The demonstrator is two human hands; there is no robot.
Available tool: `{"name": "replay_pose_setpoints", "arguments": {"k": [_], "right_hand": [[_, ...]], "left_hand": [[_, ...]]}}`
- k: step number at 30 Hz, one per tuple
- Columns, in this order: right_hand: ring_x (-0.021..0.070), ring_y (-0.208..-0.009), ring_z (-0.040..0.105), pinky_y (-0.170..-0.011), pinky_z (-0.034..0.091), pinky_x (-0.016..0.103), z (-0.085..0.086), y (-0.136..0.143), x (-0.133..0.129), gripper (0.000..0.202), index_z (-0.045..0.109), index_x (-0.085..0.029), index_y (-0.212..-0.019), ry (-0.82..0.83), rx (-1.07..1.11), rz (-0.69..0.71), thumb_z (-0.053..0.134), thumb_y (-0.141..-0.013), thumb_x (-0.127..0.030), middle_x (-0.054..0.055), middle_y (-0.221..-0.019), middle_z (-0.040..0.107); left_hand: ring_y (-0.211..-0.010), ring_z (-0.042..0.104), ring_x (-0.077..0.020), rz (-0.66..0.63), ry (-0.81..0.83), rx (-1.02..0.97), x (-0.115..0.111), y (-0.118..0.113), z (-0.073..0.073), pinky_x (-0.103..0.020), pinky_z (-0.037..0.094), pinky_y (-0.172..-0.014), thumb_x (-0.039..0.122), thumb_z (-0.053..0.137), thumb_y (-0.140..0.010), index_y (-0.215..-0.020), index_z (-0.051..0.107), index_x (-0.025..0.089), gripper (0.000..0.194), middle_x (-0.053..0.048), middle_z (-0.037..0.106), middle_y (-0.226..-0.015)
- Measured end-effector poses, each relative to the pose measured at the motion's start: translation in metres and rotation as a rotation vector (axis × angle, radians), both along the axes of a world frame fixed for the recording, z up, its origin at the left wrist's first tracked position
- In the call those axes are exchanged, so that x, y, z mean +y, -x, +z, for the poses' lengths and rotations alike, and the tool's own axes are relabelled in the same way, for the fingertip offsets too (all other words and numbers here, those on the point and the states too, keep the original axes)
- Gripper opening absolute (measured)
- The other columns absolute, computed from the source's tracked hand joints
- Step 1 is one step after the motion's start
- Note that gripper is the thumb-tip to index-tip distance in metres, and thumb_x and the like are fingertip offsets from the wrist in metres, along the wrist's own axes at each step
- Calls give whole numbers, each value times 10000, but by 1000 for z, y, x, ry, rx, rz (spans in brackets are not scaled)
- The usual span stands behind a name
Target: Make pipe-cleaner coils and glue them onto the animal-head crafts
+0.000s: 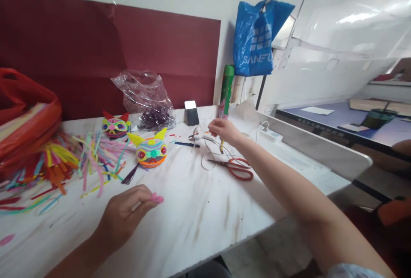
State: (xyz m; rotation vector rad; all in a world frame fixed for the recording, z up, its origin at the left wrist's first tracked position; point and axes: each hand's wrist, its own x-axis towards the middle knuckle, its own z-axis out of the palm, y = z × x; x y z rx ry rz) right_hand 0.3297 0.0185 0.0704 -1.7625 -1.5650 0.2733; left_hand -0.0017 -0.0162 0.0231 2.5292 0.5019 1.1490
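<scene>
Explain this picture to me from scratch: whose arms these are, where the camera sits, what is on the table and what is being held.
The camera is worn on a person's head and looks down at their own bare arms. The left hand pinches a small pink piece. The right hand reaches out to a white glue gun with a cord. On the white table lie red scissors, loose coloured paper strips, two colourful craft heads with ears and a phone.

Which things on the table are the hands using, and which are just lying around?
In use:
left hand pinching a pink piece
right hand on the glue gun

Lying about:
red scissors
two paper cat heads
paper strips
phone
blue bag
</scene>
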Motion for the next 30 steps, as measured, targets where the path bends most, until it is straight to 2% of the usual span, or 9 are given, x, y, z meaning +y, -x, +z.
{"name": "replay_pose_setpoints", "arguments": {"k": [4, 6, 9, 13, 17, 21, 24, 28, 30], "right_hand": [[176, -817, 623, -714, 479, 269, -25, -27, 24, 191, 605, -109, -902, 90, -186, -139, 435, -875, -190, 110, -873, 664], [190, -916, 602, -796, 472, 308, -36, -25, 37, 182, 615, -124, -944, 133, -293, -157, 479, -880, -227, 109, -981, 644], [193, -966, 578, -820, 487, 393, -48, -15, 59, 283, 552, -147, -1109, 201, -441, -144, 519, -877, -305, 89, -1131, 572], [196, -972, 576, -812, 494, 403, -58, -4, 85, 310, 528, -158, -1148, 293, -571, -143, 521, -876, -306, 84, -1156, 555], [197, -966, 579, -805, 498, 401, -64, -2, 95, 320, 525, -150, -1151, 305, -615, -196, 528, -872, -308, 86, -1149, 557], [214, -993, 566, -836, 468, 402, -54, -10, 85, 299, 547, -112, -1109, 199, -608, -267, 526, -870, -291, 111, -1119, 574], [266, -1000, 563, -807, 438, 327, -39, -15, 66, 254, 582, -23, -1018, 116, -548, -272, 469, -850, -176, 208, -1017, 620], [210, -769, 634, -610, 472, 266, -25, 2, 21, 361, 608, -105, -1013, 53, -398, -157, 333, -888, -302, 111, -901, 678], [201, -686, 639, -549, 483, 266, -24, 20, -8, 399, 632, -153, -1015, -29, -119, -17, 362, -865, -406, 72, -837, 693]], "left_hand": [[-540, 575, -93, 7, 53, 3, -4, -6, -2, -172, 459, -524, 261, 562, -816, -655, 606, 175, 188, 15, 607, -592], [-527, 565, -89, 12, 52, 4, -4, -7, -3, -169, 452, -515, 266, 560, -818, -642, 599, 173, 202, 16, 597, -577], [-526, 559, -79, 20, 20, 0, -2, -7, -4, -160, 448, -515, 247, 557, -819, -649, 600, 167, 193, 19, 587, -574], [-526, 558, -69, 51, -32, 0, 6, -5, -9, -150, 442, -515, 208, 556, -818, -647, 595, 156, 183, 21, 578, -574], [-561, 573, -74, 46, -97, -2, 11, -3, -13, -160, 453, -546, 181, 560, -813, -668, 598, 152, 153, 10, 592, -606], [-554, 570, -76, 78, -50, -38, 14, -1, -11, -164, 456, -538, 200, 571, -809, -663, 600, 154, 156, 11, 596, -601], [-522, 555, -73, 145, 29, -66, 16, 2, -8, -161, 450, -511, 213, 582, -802, -630, 599, 156, 182, 20, 586, -565], [-571, 585, -86, 131, -8, -159, 16, 4, -6, -174, 468, -549, 190, 608, -783, -666, 612, 147, 124, 3, 607, -590], [-588, 590, -93, 140, -26, -187, 15, 4, -7, -184, 471, -562, 181, 615, -778, -672, 611, 144, 113, -2, 607, -590]]}}
